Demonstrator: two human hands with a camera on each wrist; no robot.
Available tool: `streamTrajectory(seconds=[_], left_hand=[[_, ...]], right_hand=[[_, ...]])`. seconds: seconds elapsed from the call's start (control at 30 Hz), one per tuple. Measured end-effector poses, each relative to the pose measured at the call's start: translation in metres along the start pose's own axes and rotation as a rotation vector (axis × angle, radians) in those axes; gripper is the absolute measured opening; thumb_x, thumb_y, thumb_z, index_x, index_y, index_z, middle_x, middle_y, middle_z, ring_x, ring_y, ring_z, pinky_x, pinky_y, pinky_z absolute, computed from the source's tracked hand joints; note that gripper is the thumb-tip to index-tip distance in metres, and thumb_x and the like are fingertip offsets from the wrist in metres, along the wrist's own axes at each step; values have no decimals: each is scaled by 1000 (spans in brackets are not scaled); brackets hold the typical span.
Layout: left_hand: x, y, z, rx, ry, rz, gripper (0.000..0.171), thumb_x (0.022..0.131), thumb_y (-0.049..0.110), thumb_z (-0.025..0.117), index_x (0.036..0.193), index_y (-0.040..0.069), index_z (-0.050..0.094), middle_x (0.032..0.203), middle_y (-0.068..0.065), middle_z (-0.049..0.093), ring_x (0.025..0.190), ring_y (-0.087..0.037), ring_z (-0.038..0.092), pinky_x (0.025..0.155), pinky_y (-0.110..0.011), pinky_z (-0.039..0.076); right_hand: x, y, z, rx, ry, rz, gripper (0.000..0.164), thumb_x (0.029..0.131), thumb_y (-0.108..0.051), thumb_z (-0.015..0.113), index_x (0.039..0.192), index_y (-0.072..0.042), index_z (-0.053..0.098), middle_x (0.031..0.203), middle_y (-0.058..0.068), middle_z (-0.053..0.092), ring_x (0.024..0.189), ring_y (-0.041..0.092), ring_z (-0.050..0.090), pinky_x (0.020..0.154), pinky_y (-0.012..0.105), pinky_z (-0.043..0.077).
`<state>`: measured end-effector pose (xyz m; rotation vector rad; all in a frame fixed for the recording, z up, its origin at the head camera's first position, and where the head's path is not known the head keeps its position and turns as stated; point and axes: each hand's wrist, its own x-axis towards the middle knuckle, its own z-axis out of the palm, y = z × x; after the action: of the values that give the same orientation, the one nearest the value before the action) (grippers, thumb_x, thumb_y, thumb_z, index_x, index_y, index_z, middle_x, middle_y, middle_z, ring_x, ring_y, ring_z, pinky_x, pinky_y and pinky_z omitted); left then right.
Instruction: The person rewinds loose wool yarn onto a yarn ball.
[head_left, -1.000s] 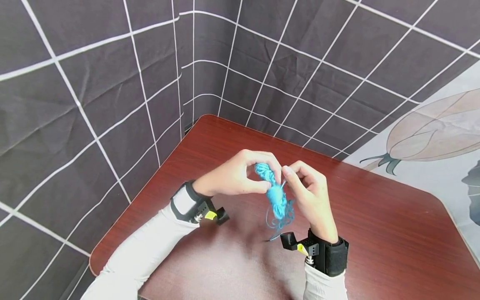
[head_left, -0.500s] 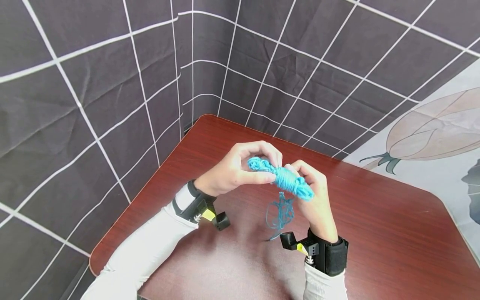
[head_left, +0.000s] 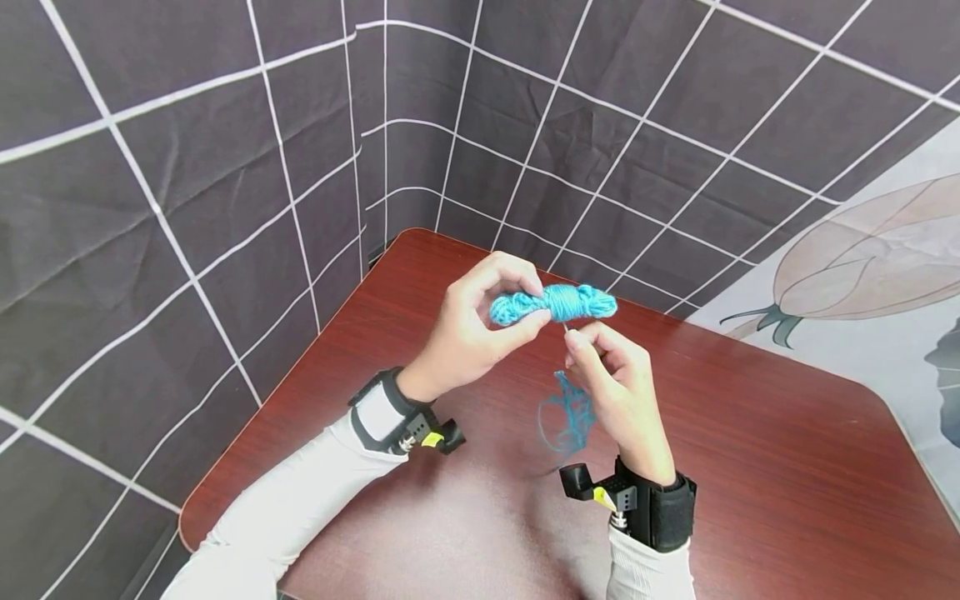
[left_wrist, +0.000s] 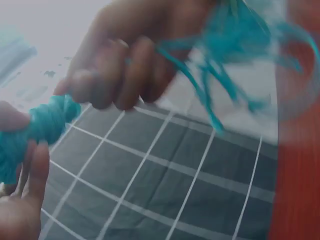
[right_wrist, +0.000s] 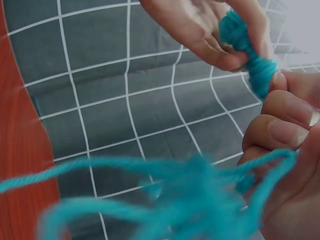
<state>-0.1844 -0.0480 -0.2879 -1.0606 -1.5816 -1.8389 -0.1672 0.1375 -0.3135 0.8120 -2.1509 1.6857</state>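
Note:
A bundle of turquoise yarn (head_left: 566, 302), its middle wrapped in tight turns, lies nearly level above the table. My left hand (head_left: 480, 321) grips its left half between thumb and fingers. Just below the wrapped part, my right hand (head_left: 615, 375) pinches a strand of the yarn between thumb and forefinger, with the other fingers curled. A loose tangle of the same yarn (head_left: 573, 412) hangs by the right hand; in the right wrist view the loose yarn (right_wrist: 195, 200) passes into the curled fingers (right_wrist: 287, 131). It is blurred in the left wrist view.
A reddish-brown wooden table (head_left: 750, 433) lies under both hands. Dark cloth with white grid lines (head_left: 637, 108) rises behind and at the left. A pale panel with a plant drawing (head_left: 885, 258) stands at the right. Each wrist wears a strapped camera (head_left: 576, 482).
The bundle, in my left hand, swung from steep to sloping, then rose and levelled out. My right hand stayed almost in place; the loose tangle beside it shifted slightly.

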Motion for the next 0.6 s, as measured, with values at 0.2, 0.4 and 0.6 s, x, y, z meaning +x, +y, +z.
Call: streamTrajectory(seconds=[0.2,0.4,0.6], left_hand=[[0,4,-1,339,-45,85,16,69,-7,69,83,-4,63,90,-16,60,90,-19,54,75,-32,50],[1,7,-6,327,-223,-1,15,69,-6,66,83,-1,65,88,-12,62,83,-14,54,70,-27,48],[1,7,-13,166,-435,-119,14,71,-6,66,83,1,64,86,-9,63,80,-11,53,69,-27,48]], right_hand=[[-1,0,0,-50,3,-4,17,91,0,53,74,-2,56,49,-3,33,42,10,29,40,28,24],[-1,0,-1,-54,28,-14,17,90,0,53,73,0,56,50,-3,35,43,10,32,39,27,26],[-1,0,-1,-97,47,14,17,89,-2,56,72,-1,57,52,-3,41,45,17,38,40,26,31]])
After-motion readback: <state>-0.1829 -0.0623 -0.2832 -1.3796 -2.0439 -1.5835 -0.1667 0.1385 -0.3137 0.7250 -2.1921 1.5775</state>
